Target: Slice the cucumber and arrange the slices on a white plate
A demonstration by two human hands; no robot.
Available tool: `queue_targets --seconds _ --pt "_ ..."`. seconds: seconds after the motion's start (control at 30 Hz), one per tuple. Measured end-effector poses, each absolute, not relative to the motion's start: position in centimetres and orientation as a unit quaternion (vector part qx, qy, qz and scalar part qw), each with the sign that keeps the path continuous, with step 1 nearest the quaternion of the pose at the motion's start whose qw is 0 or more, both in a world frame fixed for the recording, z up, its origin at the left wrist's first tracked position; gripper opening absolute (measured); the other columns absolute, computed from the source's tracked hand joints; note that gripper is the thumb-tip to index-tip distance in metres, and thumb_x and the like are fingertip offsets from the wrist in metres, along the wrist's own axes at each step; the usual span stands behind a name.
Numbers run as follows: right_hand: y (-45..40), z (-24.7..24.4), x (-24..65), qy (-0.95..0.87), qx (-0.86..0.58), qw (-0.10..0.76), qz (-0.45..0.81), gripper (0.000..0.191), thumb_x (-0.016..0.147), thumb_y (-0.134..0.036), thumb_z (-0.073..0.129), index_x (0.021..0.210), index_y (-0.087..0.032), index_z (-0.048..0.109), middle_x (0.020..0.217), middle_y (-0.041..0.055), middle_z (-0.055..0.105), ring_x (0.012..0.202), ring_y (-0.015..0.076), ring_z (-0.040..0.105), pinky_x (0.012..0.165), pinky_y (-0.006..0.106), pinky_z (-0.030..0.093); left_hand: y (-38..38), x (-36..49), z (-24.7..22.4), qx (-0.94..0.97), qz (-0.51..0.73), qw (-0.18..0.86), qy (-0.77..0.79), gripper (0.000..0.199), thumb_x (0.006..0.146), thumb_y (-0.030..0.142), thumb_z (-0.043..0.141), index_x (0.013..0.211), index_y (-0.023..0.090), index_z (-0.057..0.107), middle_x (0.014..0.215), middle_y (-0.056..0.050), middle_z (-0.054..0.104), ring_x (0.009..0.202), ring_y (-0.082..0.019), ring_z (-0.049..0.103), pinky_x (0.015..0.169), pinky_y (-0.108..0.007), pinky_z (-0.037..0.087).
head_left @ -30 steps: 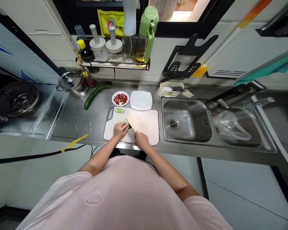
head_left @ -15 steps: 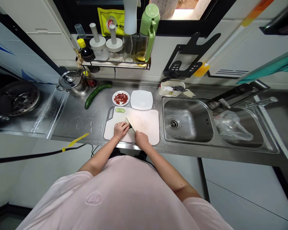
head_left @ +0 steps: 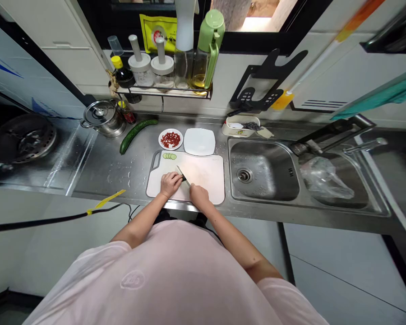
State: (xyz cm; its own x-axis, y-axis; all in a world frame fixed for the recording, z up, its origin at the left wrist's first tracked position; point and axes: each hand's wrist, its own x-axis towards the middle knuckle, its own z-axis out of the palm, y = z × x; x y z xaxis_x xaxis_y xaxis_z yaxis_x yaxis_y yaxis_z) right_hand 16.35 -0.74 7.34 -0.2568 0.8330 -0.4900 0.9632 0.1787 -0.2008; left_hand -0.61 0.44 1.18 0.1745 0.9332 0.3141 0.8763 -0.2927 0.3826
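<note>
My right hand (head_left: pixel 199 197) is closed around the handle of a knife (head_left: pixel 183 175), whose blade points up and left over the white cutting board (head_left: pixel 208 174). Beside the blade, my left hand (head_left: pixel 171 184) is closed over a small dark piece, mostly hidden under its fingers. Several pale green slices (head_left: pixel 169 156) lie in a row at the board's upper left. Behind the board are a plate of chopped red pieces (head_left: pixel 170 139) and a bare white square plate (head_left: pixel 199 141). A whole cucumber (head_left: pixel 135 134) rests on the counter to the left.
A steel pot (head_left: pixel 104 118) stands at the back left, near a wok (head_left: pixel 20 137) on the stove. To the right are a sink (head_left: pixel 264 169) and a plastic bag (head_left: pixel 326 178). A rack (head_left: pixel 162 92) of jars and bottles hangs above the counter.
</note>
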Motion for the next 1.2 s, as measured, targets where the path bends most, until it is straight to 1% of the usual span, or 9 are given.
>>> queue_targets --seconds 0.13,0.3,0.43,0.53,0.63,0.8,1.2 --pt "-2.3 7.6 17.6 0.747 0.594 0.153 -0.254 0.026 0.094 -0.020 0.030 0.105 -0.015 0.053 0.094 0.0129 0.065 0.089 0.0232 0.063 0.073 0.030 0.042 0.4 -0.5 1.3 0.758 0.243 0.065 0.602 0.026 0.090 0.037 0.045 0.098 0.026 0.066 0.096 -0.005 0.064 0.090 -0.018 0.056 0.077 -0.033 0.035" --pt "-3.3 7.4 18.5 0.737 0.603 0.168 -0.257 0.024 0.093 -0.019 0.033 0.106 -0.016 0.054 0.094 0.0127 0.066 0.089 0.0223 0.063 0.074 0.030 0.042 0.4 -0.6 1.4 0.758 0.246 0.071 0.600 0.025 0.090 0.037 0.045 0.099 0.027 0.066 0.096 -0.004 0.064 0.089 -0.017 0.056 0.077 -0.032 0.034" --pt "-2.7 7.4 18.1 0.743 0.599 0.157 -0.254 0.024 0.094 -0.020 0.033 0.105 -0.016 0.054 0.094 0.0124 0.066 0.089 0.0224 0.063 0.072 0.029 0.042 0.4 -0.6 1.5 0.756 0.242 0.079 0.604 0.026 0.090 0.037 0.045 0.100 0.027 0.066 0.098 -0.005 0.064 0.090 -0.017 0.056 0.078 -0.033 0.034" --pt "-1.7 7.5 17.2 0.745 0.597 0.150 -0.257 0.025 0.094 -0.021 0.033 0.107 -0.016 0.053 0.097 0.0136 0.065 0.091 0.0224 0.063 0.074 0.030 0.042 0.3 -0.5 1.4 0.755 0.240 0.081 0.605 0.026 0.090 0.037 0.045 0.100 0.027 0.066 0.098 -0.005 0.064 0.092 -0.018 0.056 0.078 -0.033 0.034" --pt "-0.6 7.5 16.2 0.743 0.603 0.144 -0.253 0.025 0.094 -0.019 0.032 0.107 -0.015 0.053 0.098 0.0136 0.065 0.092 0.0217 0.063 0.075 0.029 0.042 0.4 -0.5 1.3 0.756 0.241 0.079 0.603 0.026 0.090 0.037 0.044 0.099 0.027 0.066 0.098 -0.005 0.064 0.092 -0.018 0.056 0.078 -0.033 0.034" --pt "0.3 7.2 15.4 0.747 0.605 0.130 -0.243 0.025 0.091 -0.015 0.033 0.103 -0.016 0.055 0.096 0.0118 0.066 0.089 0.0213 0.064 0.072 0.028 0.043 0.4 -0.6 1.2 0.760 0.237 0.071 0.601 0.026 0.090 0.037 0.044 0.100 0.026 0.066 0.098 -0.005 0.064 0.092 -0.018 0.055 0.078 -0.034 0.034" --pt "-2.3 7.8 17.7 0.743 0.599 0.150 -0.260 0.026 0.092 -0.018 0.033 0.107 -0.015 0.054 0.098 0.0142 0.065 0.092 0.0223 0.062 0.075 0.030 0.042 0.3 -0.6 1.3 0.763 0.250 0.050 0.594 0.025 0.090 0.036 0.046 0.098 0.025 0.067 0.095 -0.006 0.063 0.090 -0.018 0.055 0.076 -0.032 0.034"
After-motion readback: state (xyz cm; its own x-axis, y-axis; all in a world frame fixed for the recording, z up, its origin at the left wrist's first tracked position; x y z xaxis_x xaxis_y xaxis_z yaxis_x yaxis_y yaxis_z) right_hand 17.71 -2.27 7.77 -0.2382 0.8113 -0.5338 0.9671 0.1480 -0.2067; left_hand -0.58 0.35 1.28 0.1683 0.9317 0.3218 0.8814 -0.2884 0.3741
